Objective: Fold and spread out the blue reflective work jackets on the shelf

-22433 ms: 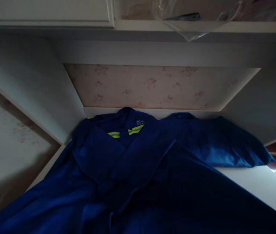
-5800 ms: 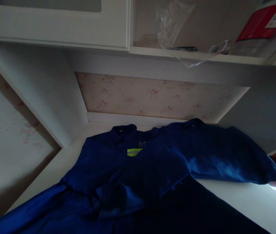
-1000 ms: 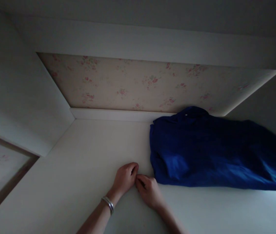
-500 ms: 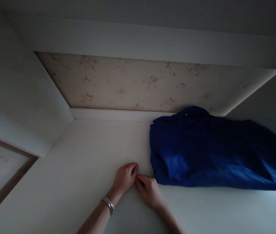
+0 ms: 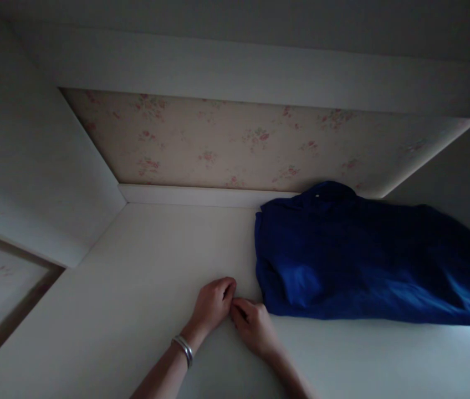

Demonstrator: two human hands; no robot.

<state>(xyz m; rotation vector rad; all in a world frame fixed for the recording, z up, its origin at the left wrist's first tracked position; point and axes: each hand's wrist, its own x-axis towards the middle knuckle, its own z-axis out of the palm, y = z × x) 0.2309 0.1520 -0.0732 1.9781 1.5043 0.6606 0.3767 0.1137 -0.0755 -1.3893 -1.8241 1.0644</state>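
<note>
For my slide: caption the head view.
Left hand and right hand meet, curled, on white desk beside folded blue cloth shirt.

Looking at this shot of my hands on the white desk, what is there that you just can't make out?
- Head view: whether the left hand and right hand pinch anything; curled fingers hide the grip.
- Head view: the folded blue garment runs off the right edge, and dim light hides its front details.
- Head view: the desk near edge and both forearms are cut off at the bottom.
- Head view: the bracelet is too small to read.
</note>
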